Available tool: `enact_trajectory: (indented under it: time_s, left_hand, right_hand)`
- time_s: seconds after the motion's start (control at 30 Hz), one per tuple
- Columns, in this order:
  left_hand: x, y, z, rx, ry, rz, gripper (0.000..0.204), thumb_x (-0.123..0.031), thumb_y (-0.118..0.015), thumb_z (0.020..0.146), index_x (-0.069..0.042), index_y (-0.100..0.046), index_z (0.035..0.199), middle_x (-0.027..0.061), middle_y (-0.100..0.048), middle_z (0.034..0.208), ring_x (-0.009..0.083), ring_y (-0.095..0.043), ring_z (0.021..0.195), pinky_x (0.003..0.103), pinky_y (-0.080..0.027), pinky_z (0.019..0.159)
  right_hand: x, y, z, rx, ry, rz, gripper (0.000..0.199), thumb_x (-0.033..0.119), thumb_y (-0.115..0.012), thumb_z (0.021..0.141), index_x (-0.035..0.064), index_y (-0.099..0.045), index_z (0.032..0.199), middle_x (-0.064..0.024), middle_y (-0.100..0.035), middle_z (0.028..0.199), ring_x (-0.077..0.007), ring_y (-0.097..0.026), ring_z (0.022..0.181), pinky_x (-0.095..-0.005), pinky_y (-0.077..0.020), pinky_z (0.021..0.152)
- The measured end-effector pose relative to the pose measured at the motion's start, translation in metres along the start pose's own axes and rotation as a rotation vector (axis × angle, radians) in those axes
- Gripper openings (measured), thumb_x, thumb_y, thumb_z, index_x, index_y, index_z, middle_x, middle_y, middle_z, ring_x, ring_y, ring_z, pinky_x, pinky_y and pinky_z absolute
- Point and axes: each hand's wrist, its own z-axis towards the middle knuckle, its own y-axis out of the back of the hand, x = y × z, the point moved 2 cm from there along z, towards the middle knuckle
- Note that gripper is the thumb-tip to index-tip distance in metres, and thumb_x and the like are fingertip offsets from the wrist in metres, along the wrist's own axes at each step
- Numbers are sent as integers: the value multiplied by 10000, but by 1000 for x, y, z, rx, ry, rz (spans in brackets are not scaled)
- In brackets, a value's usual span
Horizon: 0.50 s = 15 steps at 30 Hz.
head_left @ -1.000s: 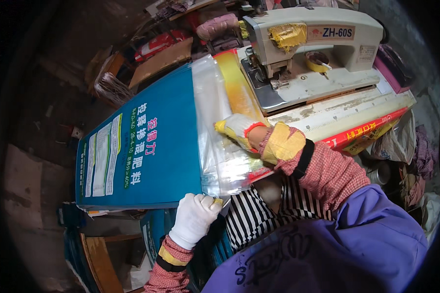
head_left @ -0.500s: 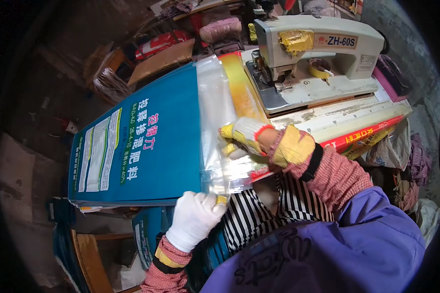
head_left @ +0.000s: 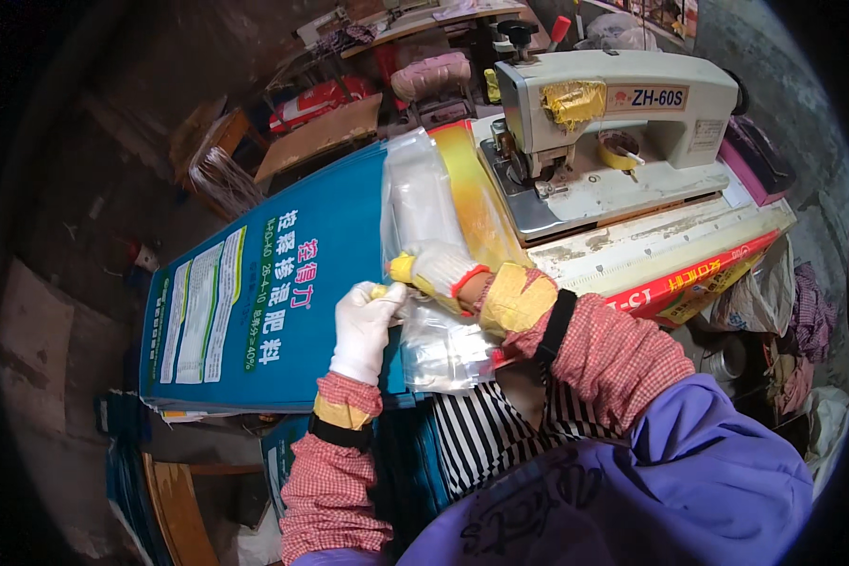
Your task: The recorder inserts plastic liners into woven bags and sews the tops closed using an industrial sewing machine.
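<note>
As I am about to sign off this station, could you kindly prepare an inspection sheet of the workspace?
Surface: worn off-white table beneath the white sewing machine.
Job's things: stacked teal sacks; clear plastic liner extending past their edge towards the machine.
Clutter: yellow ring-shaped item on the machine bed; pink-and-black box beside it.
Fingers: left hand and right hand, both gloved, close together at the liner; exact grip unclear.
Cables: nothing seen.
Surroundings: pale strands hanging at left; grey wall at right.

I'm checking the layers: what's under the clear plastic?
A yellow sheet shows under the clear plastic at its right; what lies below the cloudy middle and the right hand is hidden.
</note>
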Motion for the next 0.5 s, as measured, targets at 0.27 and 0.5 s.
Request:
enact_trajectory:
  time_s: [0.27,0.5]
  left_hand:
    - [-85,84,-21,-460,-157,90,144,-163,-616,818,-24,-578,809,28,-572,702,102,-543,583,233,-443,552]
    - [-41,2,-15,-56,-317,515,173,-168,-673,772,-12,-598,773,13,-595,684,70,-523,632,219,-425,572]
  right_hand:
    - [-45,47,-4,-91,81,-650,236,251,-538,875,31,-600,816,-129,-615,717,-186,-623,593,-316,-504,521]
    - [26,23,-18,41,-429,864,313,246,-656,823,11,-563,1009,-115,-602,861,-198,-597,787,-340,-519,650]
